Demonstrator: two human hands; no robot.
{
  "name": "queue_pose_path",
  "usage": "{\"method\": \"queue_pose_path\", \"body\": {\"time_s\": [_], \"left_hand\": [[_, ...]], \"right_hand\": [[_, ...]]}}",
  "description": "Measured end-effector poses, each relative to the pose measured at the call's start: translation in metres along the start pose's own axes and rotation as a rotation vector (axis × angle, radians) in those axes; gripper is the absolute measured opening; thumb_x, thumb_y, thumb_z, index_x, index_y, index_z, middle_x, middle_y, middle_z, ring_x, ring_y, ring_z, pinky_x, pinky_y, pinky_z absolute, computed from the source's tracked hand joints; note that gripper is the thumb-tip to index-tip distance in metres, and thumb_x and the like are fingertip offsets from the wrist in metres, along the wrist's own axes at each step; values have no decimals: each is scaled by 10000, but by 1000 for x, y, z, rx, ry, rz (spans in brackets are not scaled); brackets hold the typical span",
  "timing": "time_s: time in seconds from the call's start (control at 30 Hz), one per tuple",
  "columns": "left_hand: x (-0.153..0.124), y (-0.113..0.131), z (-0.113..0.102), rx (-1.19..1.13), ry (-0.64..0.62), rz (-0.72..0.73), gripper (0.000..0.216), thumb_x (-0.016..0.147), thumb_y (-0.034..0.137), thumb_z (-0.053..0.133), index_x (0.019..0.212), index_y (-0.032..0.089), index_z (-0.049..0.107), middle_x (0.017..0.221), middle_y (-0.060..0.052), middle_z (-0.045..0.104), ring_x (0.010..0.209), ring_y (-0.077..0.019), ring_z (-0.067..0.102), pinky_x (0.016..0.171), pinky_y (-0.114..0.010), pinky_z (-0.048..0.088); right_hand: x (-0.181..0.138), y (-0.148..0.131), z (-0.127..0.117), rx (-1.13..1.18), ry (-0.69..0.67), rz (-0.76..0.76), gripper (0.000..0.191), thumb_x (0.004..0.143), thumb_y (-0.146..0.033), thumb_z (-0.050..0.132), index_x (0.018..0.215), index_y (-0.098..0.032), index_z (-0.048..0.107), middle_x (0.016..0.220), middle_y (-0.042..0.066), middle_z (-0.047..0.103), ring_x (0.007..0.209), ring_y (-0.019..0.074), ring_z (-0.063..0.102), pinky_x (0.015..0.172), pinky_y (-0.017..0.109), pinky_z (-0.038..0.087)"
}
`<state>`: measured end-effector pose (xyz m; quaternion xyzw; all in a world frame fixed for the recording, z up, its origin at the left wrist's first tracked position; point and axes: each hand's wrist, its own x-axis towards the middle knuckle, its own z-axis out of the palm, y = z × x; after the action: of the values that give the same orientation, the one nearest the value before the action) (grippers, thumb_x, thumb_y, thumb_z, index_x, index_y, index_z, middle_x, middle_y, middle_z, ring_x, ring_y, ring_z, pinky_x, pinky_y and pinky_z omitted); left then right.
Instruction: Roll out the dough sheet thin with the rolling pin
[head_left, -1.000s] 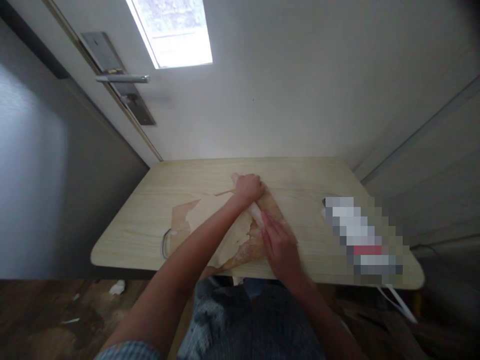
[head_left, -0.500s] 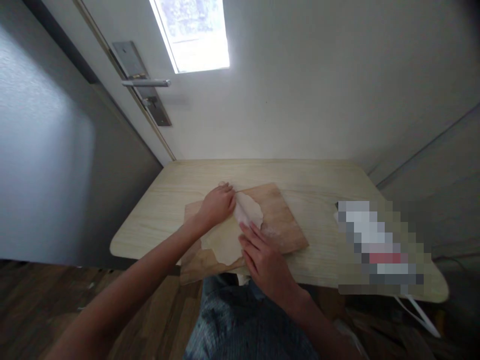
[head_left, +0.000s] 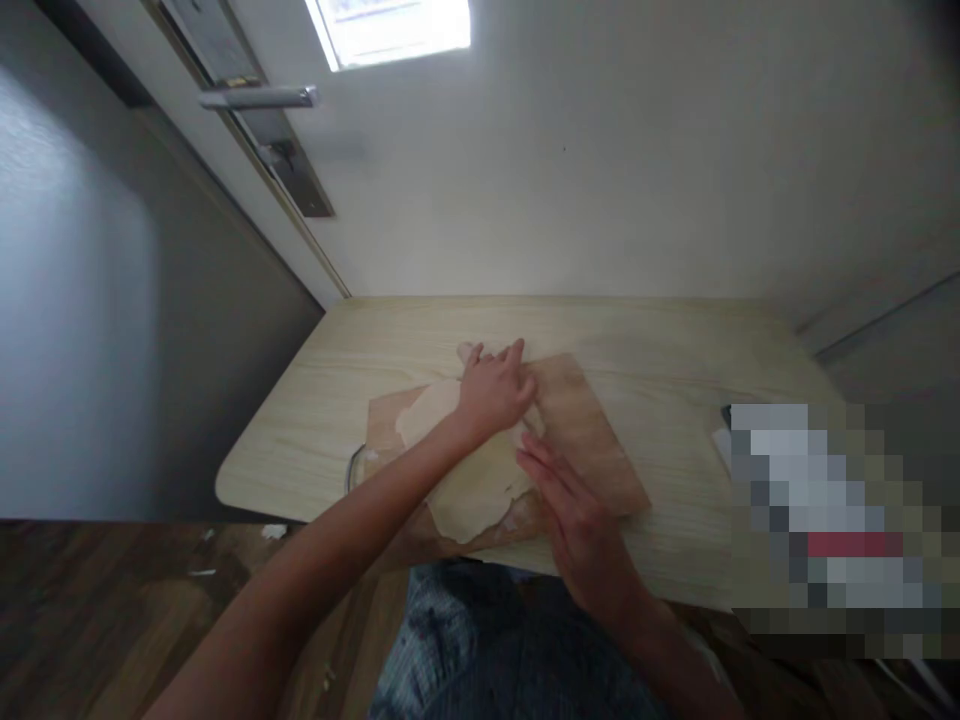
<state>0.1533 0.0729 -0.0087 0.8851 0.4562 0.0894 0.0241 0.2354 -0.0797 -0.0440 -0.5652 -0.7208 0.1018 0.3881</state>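
A thin, uneven sheet of pale dough (head_left: 480,490) lies on a wooden board (head_left: 592,440). Across the dough runs a slim, light rolling pin (head_left: 466,352), its far end poking out beyond my left hand; most of it is hidden under my hands. My left hand (head_left: 496,390) presses on the pin with the palm down and fingers spread forward. Nearer to me, my right hand (head_left: 574,505) rests its straight, flat fingers on the pin's near part. Neither hand is wrapped round it.
The board sits on a light wood-grain table (head_left: 300,400) against a white door with a metal handle (head_left: 259,97). A loop-shaped metal handle (head_left: 351,470) shows at the board's left end. A blurred-out object (head_left: 817,510) lies on the table's right side.
Both hands have moved right across the dough with the rolling pin. The left hand's fingers are now more spread. The view has tipped down and shifted slightly.
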Motion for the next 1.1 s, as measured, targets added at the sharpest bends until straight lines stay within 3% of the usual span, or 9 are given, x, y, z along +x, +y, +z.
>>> {"method": "queue_pose_path", "body": {"time_s": [0.13, 0.27, 0.5, 0.73, 0.97, 1.1], "left_hand": [[17, 12, 4, -79, 27, -42, 450, 868, 345, 395, 1249, 109, 430, 1050, -91, 658, 1032, -205, 572, 1044, -393, 237], [34, 23, 8, -110, 27, -19, 324, 845, 300, 426, 1094, 122, 531, 941, -82, 681, 918, -196, 610, 948, -345, 347], [49, 29, 10, -167, -25, -33, 279, 850, 299, 373, 874, 162, 615, 829, -69, 678, 790, -190, 617, 706, -294, 428], [51, 33, 11, -160, -32, -22, 276, 838, 236, 367, 913, 125, 609, 888, -113, 657, 834, -217, 605, 731, -327, 435], [56, 59, 15, -74, 16, 152, 235, 835, 136, 383, 925, 99, 597, 889, -134, 648, 865, -228, 618, 762, -341, 446], [58, 70, 19, -5, -46, 341, 239, 844, 92, 374, 931, 89, 596, 926, -156, 628, 928, -233, 597, 792, -348, 440]], "right_hand": [[-1, 11, -4, -33, 47, 13, 584, 829, -18, 273, 1378, -205, 339, 1338, 91, 479, 1257, 174, 403, 998, 415, 418], [-2, 15, -7, -108, 41, 40, 598, 842, -45, 281, 1417, -204, 243, 1353, 112, 457, 1260, 207, 400, 996, 463, 407], [1, 10, -8, -147, 29, 101, 514, 888, -150, 325, 1400, -169, 280, 1310, 138, 497, 1231, 221, 438, 963, 430, 441], [-2, 11, -3, -179, 55, 119, 469, 907, -213, 311, 1362, -107, 348, 1269, 168, 527, 1188, 225, 481, 965, 432, 430], [-6, 17, 7, -278, 127, 172, 493, 909, -264, 284, 1369, -96, 342, 1292, 180, 503, 1203, 265, 461, 947, 482, 425], [-4, 17, 8, -279, 155, 163, 482, 901, -227, 280, 1357, -92, 358, 1304, 173, 493, 1213, 247, 452, 966, 470, 415]]}}
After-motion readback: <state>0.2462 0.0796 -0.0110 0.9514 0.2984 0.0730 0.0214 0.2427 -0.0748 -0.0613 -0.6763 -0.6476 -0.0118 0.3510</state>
